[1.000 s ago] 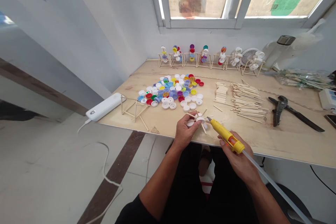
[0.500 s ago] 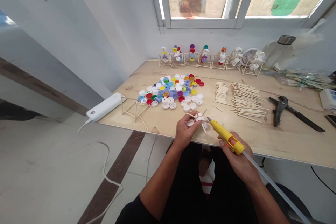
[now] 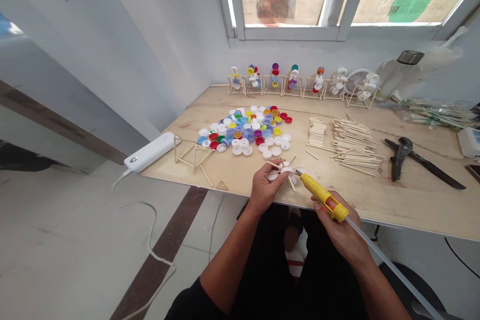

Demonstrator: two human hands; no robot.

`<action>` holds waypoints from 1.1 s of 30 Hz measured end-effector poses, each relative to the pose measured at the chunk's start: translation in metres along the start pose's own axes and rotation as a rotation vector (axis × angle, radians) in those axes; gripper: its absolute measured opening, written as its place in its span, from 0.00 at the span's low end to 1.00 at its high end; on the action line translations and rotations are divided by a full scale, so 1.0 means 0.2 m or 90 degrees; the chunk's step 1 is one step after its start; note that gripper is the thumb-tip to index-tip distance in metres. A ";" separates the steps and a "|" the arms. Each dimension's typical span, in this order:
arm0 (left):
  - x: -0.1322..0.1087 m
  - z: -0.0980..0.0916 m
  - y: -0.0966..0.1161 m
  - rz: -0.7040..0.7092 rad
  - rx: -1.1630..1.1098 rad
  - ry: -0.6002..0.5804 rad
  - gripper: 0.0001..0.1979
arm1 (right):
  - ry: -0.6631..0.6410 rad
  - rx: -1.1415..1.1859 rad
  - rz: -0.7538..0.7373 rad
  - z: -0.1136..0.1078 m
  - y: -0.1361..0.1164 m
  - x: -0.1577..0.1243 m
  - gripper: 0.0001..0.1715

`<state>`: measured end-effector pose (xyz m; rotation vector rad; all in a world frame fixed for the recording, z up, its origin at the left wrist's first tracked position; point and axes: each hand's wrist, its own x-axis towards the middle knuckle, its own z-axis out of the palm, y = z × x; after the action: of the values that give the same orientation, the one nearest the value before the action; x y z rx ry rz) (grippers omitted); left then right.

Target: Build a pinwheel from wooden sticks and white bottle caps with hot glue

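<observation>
My left hand (image 3: 265,184) is closed on a small wheel of white bottle caps and wooden sticks (image 3: 286,170), held just above the table's front edge. Its sticks spread outward from a cap in the middle. In my right hand (image 3: 343,225) is a yellow glue gun (image 3: 323,194), with a long pale glue stick (image 3: 390,262) running out of its back end. The gun's nozzle points left, right beside the wheel; whether it touches cannot be made out. A pile of colourful bottle caps (image 3: 247,127) lies beyond my left hand.
Wooden sticks (image 3: 354,142) are heaped to the right, beside black-handled pliers (image 3: 403,152). A stick frame (image 3: 193,152) and a white power bank-like box (image 3: 150,152) stand at left. Several cap wheels on stands (image 3: 275,77), a small fan (image 3: 356,81) and a bottle (image 3: 403,72) line the back.
Almost nothing differs. The glue gun's nozzle has shifted very slightly by the wheel, and both hands keep their hold.
</observation>
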<state>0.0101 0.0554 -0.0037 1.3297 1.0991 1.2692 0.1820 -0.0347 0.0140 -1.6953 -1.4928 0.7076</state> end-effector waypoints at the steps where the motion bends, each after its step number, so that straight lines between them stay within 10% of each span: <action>1: 0.00 0.00 0.00 0.000 -0.002 0.000 0.18 | 0.001 0.002 -0.002 0.00 0.00 0.00 0.11; 33: 0.00 0.00 0.00 0.002 -0.008 -0.009 0.19 | 0.014 0.004 -0.005 0.02 0.04 0.00 0.11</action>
<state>0.0096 0.0548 -0.0034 1.3302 1.0784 1.2645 0.1836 -0.0338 0.0045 -1.6870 -1.4798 0.6866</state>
